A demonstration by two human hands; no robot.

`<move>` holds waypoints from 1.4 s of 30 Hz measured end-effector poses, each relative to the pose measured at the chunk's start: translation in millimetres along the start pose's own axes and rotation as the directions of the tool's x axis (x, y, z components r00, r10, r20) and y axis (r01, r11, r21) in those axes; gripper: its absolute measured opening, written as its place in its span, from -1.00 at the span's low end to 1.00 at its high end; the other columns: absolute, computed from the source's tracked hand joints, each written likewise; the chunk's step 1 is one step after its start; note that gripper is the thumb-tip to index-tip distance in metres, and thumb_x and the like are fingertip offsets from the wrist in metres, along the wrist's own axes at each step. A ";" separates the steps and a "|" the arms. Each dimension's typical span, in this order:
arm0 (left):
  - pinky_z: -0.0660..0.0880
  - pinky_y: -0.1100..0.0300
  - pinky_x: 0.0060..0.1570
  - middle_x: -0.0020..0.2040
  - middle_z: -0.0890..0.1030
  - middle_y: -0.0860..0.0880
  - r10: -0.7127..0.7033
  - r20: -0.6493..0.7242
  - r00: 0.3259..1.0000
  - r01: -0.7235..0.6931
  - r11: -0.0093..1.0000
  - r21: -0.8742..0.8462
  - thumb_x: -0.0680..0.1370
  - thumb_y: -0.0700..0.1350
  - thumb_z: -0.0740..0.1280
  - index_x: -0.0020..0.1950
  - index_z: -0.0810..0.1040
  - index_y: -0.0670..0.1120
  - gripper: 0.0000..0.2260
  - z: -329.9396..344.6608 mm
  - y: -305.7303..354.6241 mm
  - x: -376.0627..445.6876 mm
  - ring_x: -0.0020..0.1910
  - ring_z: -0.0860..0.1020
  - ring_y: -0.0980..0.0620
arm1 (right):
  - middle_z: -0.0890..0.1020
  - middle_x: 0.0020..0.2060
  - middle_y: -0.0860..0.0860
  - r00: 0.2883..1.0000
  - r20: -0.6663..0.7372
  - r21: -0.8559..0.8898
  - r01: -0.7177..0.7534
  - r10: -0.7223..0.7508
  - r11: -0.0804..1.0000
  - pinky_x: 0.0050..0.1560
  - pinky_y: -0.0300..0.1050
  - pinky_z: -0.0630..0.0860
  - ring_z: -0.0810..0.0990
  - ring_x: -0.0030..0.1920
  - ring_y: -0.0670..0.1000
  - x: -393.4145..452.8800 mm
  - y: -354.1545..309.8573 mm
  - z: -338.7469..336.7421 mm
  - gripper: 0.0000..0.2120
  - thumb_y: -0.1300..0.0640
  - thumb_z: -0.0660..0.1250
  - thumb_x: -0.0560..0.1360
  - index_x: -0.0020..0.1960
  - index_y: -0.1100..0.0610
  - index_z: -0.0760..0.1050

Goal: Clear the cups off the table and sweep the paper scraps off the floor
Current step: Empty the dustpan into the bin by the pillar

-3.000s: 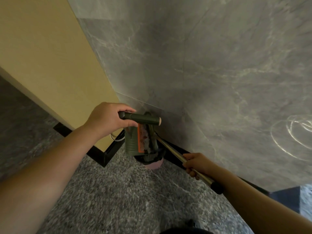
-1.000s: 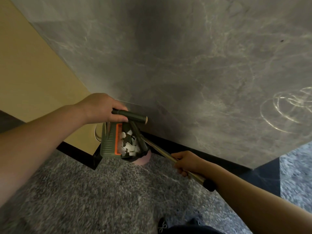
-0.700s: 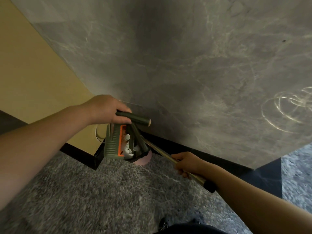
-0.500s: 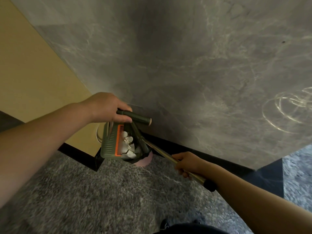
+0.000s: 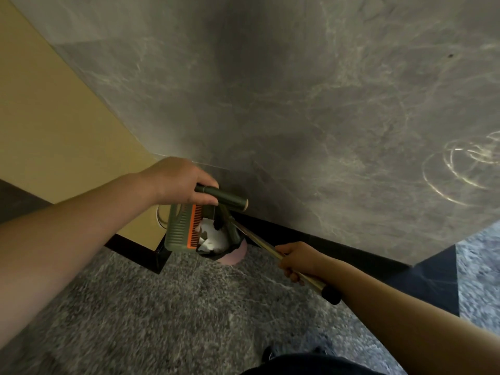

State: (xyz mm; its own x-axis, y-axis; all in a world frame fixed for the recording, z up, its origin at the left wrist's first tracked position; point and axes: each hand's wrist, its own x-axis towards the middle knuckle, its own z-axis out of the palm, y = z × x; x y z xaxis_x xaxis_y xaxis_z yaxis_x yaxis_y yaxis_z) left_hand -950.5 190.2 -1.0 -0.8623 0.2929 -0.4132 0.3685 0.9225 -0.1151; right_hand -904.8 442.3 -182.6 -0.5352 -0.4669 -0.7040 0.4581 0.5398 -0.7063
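The left hand (image 5: 178, 182) is curled round the green handle (image 5: 221, 197) of the dustpan (image 5: 180, 228), which hangs tipped over a bin (image 5: 230, 253) standing in the corner of the grey wall (image 5: 297, 104), on the speckled floor (image 5: 162, 307). The right hand (image 5: 297, 259) is wrapped round the metal pole of the broom (image 5: 273, 249), whose head reaches into the pan's mouth just above the bin. White scraps (image 5: 213, 236) lie at the pan's lower lip, over the bin's dark liner, so the step looks like emptying the pan. To do it well, the lip should sit inside the bin's rim before the pan tilts further, so nothing slides past onto the floor beside the bin. The broom should push short and downward, raking scraps out of the pan's ribs and away from the orange comb (image 5: 194, 228), where light paper may catch. A steep, slow tilt beats a shake, since loose paper flutters easily. Afterwards a glance at the floor round the bin would catch strays. No cups or worktop are in view, so I cannot tell how that part stands.
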 end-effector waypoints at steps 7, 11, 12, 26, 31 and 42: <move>0.35 0.29 -0.31 -0.20 0.59 0.17 0.042 0.013 0.999 -0.042 0.997 0.070 0.53 0.26 0.25 0.13 0.57 0.25 -0.76 7.7 10.1 1.2 -0.24 0.51 0.20 | 0.47 -0.43 0.06 1.000 0.015 -0.025 0.017 -0.017 1.000 -0.52 -0.28 0.41 0.41 -0.59 -0.13 -2.7 4.6 2.0 -0.63 0.34 0.20 0.50 0.28 0.17 0.50; 0.29 0.28 -0.37 -0.30 0.51 0.21 0.018 -0.030 0.999 -0.016 0.996 0.083 0.53 0.25 0.25 0.10 0.58 0.25 -0.78 -8.6 6.2 4.4 -0.33 0.43 0.25 | 0.49 -0.41 0.05 1.000 0.024 -0.055 0.015 -0.014 0.998 -0.51 -0.28 0.43 0.43 -0.59 -0.15 -0.2 11.1 1.4 -0.64 0.33 0.20 0.49 0.23 0.11 0.52; 0.27 0.28 -0.38 -0.31 0.49 0.20 0.025 -0.032 0.999 -0.022 0.995 0.099 0.53 0.26 0.25 0.11 0.57 0.25 -0.77 -7.3 9.1 5.8 -0.33 0.43 0.24 | 0.49 -0.40 0.06 1.000 0.026 -0.058 0.013 -0.012 0.998 -0.50 -0.27 0.43 0.43 -0.59 -0.14 0.6 12.3 3.0 -0.65 0.33 0.20 0.48 0.21 0.11 0.53; 0.41 0.20 -0.25 -0.22 0.56 0.14 0.095 0.105 0.990 -0.114 0.976 0.187 0.53 0.28 0.23 0.12 0.54 0.24 -0.75 12.8 30.7 8.7 -0.23 0.51 0.14 | 0.48 -0.41 0.05 1.000 0.028 -0.052 -0.007 0.009 0.999 -0.52 -0.28 0.42 0.43 -0.58 -0.13 2.6 18.4 8.2 -0.59 0.33 0.20 0.49 0.31 0.15 0.47; 0.38 0.20 -0.30 -0.24 0.55 0.15 0.055 0.042 0.998 -0.061 0.985 0.164 0.52 0.30 0.22 0.12 0.54 0.25 -0.73 -12.8 21.5 13.6 -0.24 0.51 0.13 | 0.46 -0.41 0.07 1.000 0.011 -0.060 -0.002 0.003 0.998 -0.56 -0.30 0.40 0.42 -0.58 -0.12 1.6 21.5 7.8 -0.59 0.34 0.19 0.49 0.33 0.17 0.46; 0.26 0.23 -0.40 -0.29 0.51 0.25 -0.139 -0.031 0.990 0.141 0.989 0.052 0.52 0.21 0.30 0.16 0.58 0.26 -0.75 -29.2 -0.3 -16.8 -0.36 0.41 0.25 | 0.47 -0.38 0.10 1.000 0.008 0.040 -0.017 0.017 0.999 -0.53 -0.27 0.41 0.42 -0.56 -0.10 -2.6 19.2 8.1 -0.59 0.37 0.17 0.46 0.26 0.17 0.52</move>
State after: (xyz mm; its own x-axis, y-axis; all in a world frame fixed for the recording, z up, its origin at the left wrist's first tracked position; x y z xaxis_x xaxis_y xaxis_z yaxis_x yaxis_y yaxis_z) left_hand -946.3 192.3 32.4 -0.9155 0.1691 -0.3651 0.2610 0.9402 -0.2190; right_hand -888.9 448.2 -194.9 -0.5221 -0.4632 -0.7161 0.4954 0.5188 -0.6967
